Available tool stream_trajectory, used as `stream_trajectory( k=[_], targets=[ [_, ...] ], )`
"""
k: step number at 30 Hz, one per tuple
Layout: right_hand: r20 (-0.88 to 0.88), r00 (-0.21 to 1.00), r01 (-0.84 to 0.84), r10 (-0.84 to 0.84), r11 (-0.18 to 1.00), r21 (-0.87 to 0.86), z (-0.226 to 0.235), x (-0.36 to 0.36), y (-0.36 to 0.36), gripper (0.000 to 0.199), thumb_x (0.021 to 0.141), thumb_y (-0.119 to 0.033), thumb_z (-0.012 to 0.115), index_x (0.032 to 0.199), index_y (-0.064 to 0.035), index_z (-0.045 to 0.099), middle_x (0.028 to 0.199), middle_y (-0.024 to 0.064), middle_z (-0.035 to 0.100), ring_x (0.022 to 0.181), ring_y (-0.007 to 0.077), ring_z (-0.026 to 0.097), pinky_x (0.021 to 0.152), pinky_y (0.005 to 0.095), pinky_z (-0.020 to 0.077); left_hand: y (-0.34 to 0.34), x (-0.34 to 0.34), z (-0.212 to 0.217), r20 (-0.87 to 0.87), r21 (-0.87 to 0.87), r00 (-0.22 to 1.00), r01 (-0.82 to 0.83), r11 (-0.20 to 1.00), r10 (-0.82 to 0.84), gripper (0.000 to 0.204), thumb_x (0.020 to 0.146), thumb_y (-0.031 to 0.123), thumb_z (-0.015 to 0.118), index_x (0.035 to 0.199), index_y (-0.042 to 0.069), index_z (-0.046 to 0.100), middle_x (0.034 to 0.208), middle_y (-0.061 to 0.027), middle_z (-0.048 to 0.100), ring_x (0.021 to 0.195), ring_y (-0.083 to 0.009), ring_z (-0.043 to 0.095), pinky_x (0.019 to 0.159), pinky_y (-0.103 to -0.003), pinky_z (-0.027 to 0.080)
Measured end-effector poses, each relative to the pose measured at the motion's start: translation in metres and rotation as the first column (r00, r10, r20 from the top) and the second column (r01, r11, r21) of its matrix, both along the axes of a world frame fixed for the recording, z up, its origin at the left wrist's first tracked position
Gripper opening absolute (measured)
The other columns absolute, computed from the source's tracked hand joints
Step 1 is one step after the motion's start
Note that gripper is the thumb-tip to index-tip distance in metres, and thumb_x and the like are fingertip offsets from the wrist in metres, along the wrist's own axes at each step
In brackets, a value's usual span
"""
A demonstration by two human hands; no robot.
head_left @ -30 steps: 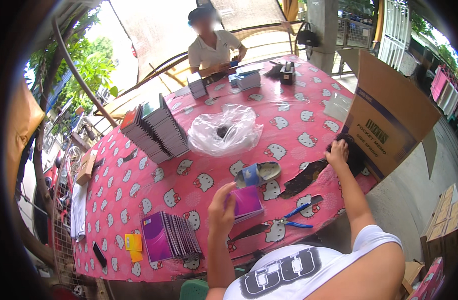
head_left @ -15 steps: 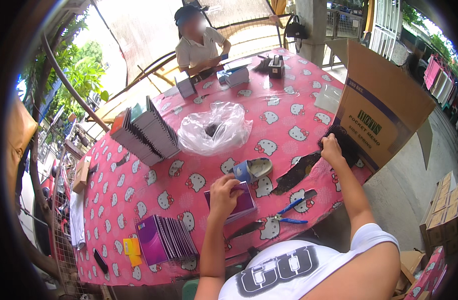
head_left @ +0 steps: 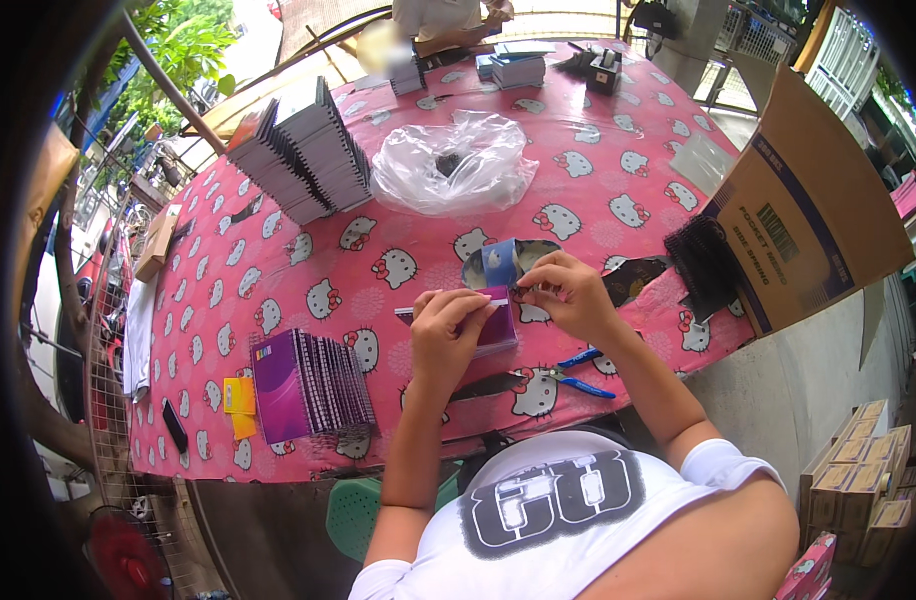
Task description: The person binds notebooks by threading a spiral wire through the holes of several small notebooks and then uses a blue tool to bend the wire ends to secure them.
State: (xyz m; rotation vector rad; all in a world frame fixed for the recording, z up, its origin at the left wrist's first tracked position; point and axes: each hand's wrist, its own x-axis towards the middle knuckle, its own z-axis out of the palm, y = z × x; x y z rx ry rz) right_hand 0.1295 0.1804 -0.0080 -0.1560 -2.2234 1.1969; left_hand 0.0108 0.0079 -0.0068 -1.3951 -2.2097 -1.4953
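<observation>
My left hand is closed on a purple-covered notebook, lifting part of its pages near the table's front edge. My right hand pinches at the notebook's upper right edge; a small dark piece at its fingertips looks like a black binding coil, mostly hidden by the fingers. Just beyond both hands lies a slipper with a blue strap. Blue-handled pliers rest to the right of the notebook. A row of spiral-bound purple notebooks stands to the left. Black coils are heaped at the right.
A large open cardboard box stands at the right table edge. A clear plastic bag and tall stacks of spiral notebooks occupy the far middle and left. A phone and yellow cards lie near left. Another person sits opposite.
My right hand has come from the black coils over to the notebook. My left hand now grips the notebook and raises part of it. The view has tilted downward.
</observation>
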Motion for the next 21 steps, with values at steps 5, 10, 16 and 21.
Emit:
stream_trajectory(
  k=[5,10,16,21],
  targets=[
    [0.049,0.998,-0.047,0.047,0.999,-0.006,0.007,-0.005,0.002,0.018,0.074,0.001,0.073,0.09,-0.0047,0.068,0.087,0.0037,0.063,0.071,0.0103,0.057,0.063,0.0239,0.0462,0.001,0.009,0.003,-0.198,-0.011,0.971,-0.14,0.99,0.135,0.009,0.076,0.018,0.076,0.083,0.013,0.074,0.087,-0.0004,0.07,0.096,-0.0193,0.06,0.103,-0.045,0.023],
    [0.089,0.957,-0.262,0.277,0.953,-0.15,0.006,-0.011,0.014,0.019,0.075,0.003,0.067,0.093,-0.0034,0.065,0.083,0.006,0.061,0.073,0.0151,0.06,0.064,0.0281,0.0475,0.004,0.02,0.003,-0.181,0.002,0.942,-0.286,0.958,0.281,0.009,0.075,0.02,0.076,0.081,0.014,0.075,0.086,0.0015,0.07,0.095,-0.0218,0.06,0.105,-0.047,0.018],
    [0.053,0.998,-0.048,0.039,0.982,0.183,0.015,-0.012,-0.012,0.008,0.084,-0.01,0.064,0.09,-0.0047,0.061,0.077,0.0089,0.057,0.07,0.0242,0.061,0.062,0.0365,0.0482,0.002,0.014,-0.006,0.009,0.0,0.981,-0.193,0.981,0.193,0.017,0.073,0.018,0.078,0.088,0.012,0.074,0.083,0.0001,0.069,0.086,-0.0193,0.06,0.099,-0.043,0.026],
    [0.102,0.995,-0.017,-0.016,0.947,0.32,0.018,-0.014,-0.021,0.013,0.084,-0.018,0.067,0.089,-0.0077,0.06,0.084,0.008,0.057,0.073,0.0284,0.061,0.059,0.0379,0.0484,-0.004,0.013,-0.004,-0.068,-0.067,0.977,-0.205,0.977,0.2,0.022,0.071,0.018,0.078,0.091,0.013,0.072,0.082,0.0016,0.069,0.081,-0.0148,0.059,0.092,-0.036,0.03]
  ],
)
